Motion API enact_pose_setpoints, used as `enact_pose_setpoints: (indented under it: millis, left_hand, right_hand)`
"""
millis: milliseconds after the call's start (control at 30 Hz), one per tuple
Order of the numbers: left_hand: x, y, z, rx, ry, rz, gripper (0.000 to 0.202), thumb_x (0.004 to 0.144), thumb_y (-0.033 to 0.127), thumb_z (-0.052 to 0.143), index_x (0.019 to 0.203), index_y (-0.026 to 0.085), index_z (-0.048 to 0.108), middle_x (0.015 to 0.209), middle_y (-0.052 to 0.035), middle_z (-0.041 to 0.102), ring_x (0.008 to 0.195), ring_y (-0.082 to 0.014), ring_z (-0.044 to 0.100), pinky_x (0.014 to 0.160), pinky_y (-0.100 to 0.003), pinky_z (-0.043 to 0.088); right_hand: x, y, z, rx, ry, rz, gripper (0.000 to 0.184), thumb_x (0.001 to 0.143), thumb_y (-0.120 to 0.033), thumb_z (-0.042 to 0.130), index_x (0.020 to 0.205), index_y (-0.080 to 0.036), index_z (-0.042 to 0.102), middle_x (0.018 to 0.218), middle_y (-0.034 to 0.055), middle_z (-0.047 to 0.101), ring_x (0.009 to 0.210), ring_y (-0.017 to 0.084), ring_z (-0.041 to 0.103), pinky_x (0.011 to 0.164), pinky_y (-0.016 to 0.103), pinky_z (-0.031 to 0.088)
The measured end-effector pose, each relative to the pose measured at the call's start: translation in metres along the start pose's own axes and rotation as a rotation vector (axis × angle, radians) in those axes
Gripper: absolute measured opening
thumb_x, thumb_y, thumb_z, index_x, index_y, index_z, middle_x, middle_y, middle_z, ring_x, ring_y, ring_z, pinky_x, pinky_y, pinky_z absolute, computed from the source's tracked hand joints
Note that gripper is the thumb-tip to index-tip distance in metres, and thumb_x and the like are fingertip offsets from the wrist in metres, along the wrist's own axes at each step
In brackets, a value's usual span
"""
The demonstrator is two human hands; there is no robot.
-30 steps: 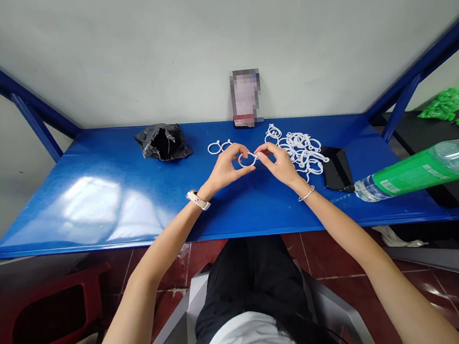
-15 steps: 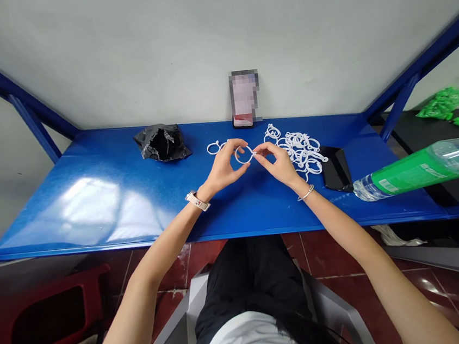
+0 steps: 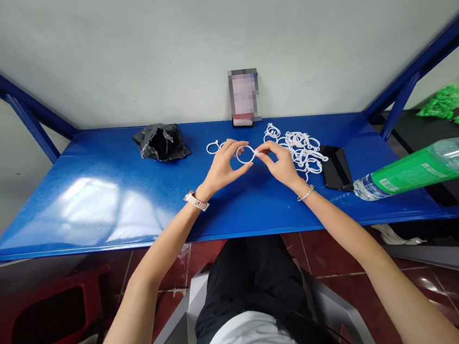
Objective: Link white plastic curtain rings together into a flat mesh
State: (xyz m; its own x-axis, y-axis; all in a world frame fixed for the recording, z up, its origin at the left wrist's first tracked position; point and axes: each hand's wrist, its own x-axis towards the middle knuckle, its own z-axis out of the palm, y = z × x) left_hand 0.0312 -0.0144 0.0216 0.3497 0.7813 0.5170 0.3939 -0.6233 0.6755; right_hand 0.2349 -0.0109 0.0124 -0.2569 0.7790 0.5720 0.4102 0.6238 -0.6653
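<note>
Between my hands, above the blue table, is a white ring with a small tab on its right side. My left hand curves around the ring's left part, gripping it between thumb and fingers. At the tab, the thumb and fingertips of my right hand pinch the ring. A pile of similar white rings lies just right of my right hand, partly behind it. Beyond my left hand, another white ring rests on the table, with a further one partly hidden by the fingers.
A crumpled black plastic bag sits at the back left. A phone leans on the wall. Right of the pile lie a black flat object and a tall bottle with a green label. Blue frame bars flank the table.
The held ring has shifted very slightly to the right. Both hands keep almost the same grip and place.
</note>
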Motion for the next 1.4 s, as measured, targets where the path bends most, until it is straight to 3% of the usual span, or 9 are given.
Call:
enact_pose_setpoints:
  millis: [367,467,633,800,1000,1100,1200,1267,1400]
  left_hand:
    - [0.001,0.009,-0.003,-0.043,-0.001,-0.122,0.039,0.084,0.055,0.069,0.100,0.020,0.071,0.087,-0.0050,0.069,0.078,-0.0186,0.059,0.078,-0.030,0.046]
    - [0.001,0.009,-0.002,-0.098,0.006,-0.148,0.046,0.089,0.062,0.059,0.091,0.019,0.074,0.085,-0.0061,0.072,0.074,-0.0177,0.059,0.072,-0.029,0.044]
    - [-0.001,0.005,0.005,-0.215,-0.043,-0.263,0.065,0.092,0.074,0.044,0.075,0.017,0.071,0.059,-0.0020,0.061,0.054,-0.0133,0.050,0.059,-0.028,0.040]
    - [0.000,0.003,0.008,-0.388,-0.050,-0.387,0.070,0.086,0.081,0.047,0.070,0.017,0.069,0.059,-0.0033,0.061,0.054,-0.0128,0.052,0.055,-0.027,0.042]
    - [0.002,0.000,0.004,-0.447,-0.043,-0.452,0.073,0.083,0.084,0.048,0.064,0.015,0.064,0.060,-0.0038,0.060,0.054,-0.0113,0.051,0.055,-0.026,0.044]
    - [0.002,0.001,0.002,-0.426,-0.089,-0.392,0.069,0.087,0.080,0.046,0.073,0.015,0.066,0.064,-0.0033,0.060,0.058,-0.0116,0.054,0.058,-0.026,0.046]
    - [0.001,0.003,-0.001,-0.319,-0.115,-0.253,0.059,0.087,0.071,0.058,0.105,0.015,0.066,0.072,-0.0012,0.061,0.064,-0.0124,0.056,0.062,-0.025,0.048]
    - [0.000,0.003,-0.002,-0.193,-0.113,-0.164,0.064,0.083,0.065,0.069,0.123,0.017,0.059,0.075,0.0004,0.061,0.065,-0.0126,0.056,0.063,-0.024,0.048]
    - [-0.002,0.000,-0.003,-0.031,-0.081,-0.040,0.065,0.087,0.060,0.067,0.134,0.017,0.054,0.076,0.0008,0.061,0.064,-0.0123,0.057,0.065,-0.024,0.049]
  right_hand:
    - [-0.001,-0.003,0.000,0.042,-0.026,0.021,0.037,0.097,-0.058,0.051,0.088,-0.023,0.062,0.085,0.0042,0.070,0.076,0.019,0.066,0.075,0.036,0.056]
    - [-0.002,-0.004,0.003,0.129,-0.074,0.081,0.039,0.096,-0.061,0.051,0.091,-0.024,0.061,0.089,0.0042,0.070,0.079,0.020,0.068,0.078,0.036,0.058]
    - [-0.004,-0.002,0.007,0.280,-0.056,0.160,0.039,0.093,-0.062,0.056,0.100,-0.023,0.063,0.096,0.0048,0.073,0.082,0.019,0.071,0.083,0.037,0.061]
    - [-0.004,-0.001,0.008,0.286,-0.059,0.175,0.041,0.089,-0.063,0.061,0.099,-0.023,0.067,0.097,0.0049,0.074,0.086,0.020,0.072,0.086,0.038,0.061]
    - [-0.005,-0.005,0.008,0.186,-0.046,0.068,0.033,0.090,-0.055,0.065,0.101,-0.024,0.071,0.097,0.0046,0.075,0.084,0.020,0.071,0.084,0.038,0.061]
    - [-0.005,-0.005,0.007,0.132,0.004,0.028,0.031,0.093,-0.053,0.063,0.097,-0.024,0.072,0.093,0.0040,0.076,0.081,0.019,0.071,0.081,0.036,0.061]
    - [-0.004,-0.005,0.006,0.101,0.070,-0.009,0.027,0.094,-0.049,0.063,0.095,-0.024,0.072,0.089,0.0031,0.075,0.077,0.018,0.070,0.076,0.034,0.060]
    - [-0.004,-0.005,0.005,0.075,0.111,-0.026,0.025,0.095,-0.047,0.063,0.094,-0.024,0.072,0.087,0.0028,0.076,0.076,0.017,0.070,0.074,0.034,0.060]
    - [-0.003,-0.007,0.003,0.040,0.156,-0.048,0.023,0.095,-0.045,0.063,0.092,-0.024,0.071,0.088,0.0034,0.076,0.075,0.018,0.070,0.073,0.035,0.060]
